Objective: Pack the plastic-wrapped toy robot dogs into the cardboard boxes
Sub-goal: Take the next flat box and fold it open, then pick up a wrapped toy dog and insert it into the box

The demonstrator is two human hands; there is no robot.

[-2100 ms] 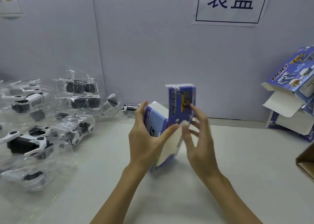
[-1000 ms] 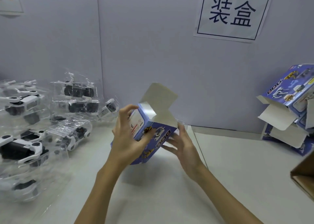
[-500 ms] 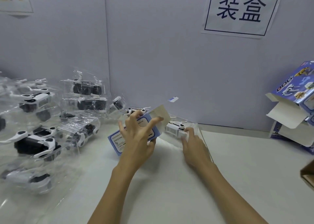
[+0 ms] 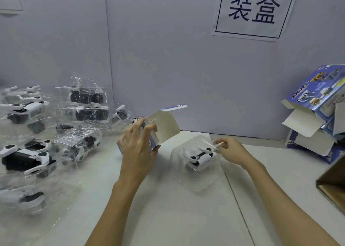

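My left hand (image 4: 138, 148) grips a small blue cardboard box (image 4: 164, 128) just above the table, its open flap turned to the right. To its right, my right hand (image 4: 230, 151) pinches the clear plastic bag of a white and black toy robot dog (image 4: 198, 155), which sits low over the table beside the box's open end. A pile of several more plastic-wrapped robot dogs (image 4: 37, 139) covers the left side of the table.
Open blue boxes (image 4: 321, 119) are stacked at the right against the grey wall. The corner of a brown carton (image 4: 334, 188) juts in at the right edge. A paper sign (image 4: 252, 10) hangs on the wall. The white table (image 4: 177, 217) runs toward me.
My left hand has turned the box so its open end faces right. My right hand has let go of the box, taken a wrapped dog and pulled it away from the wall.
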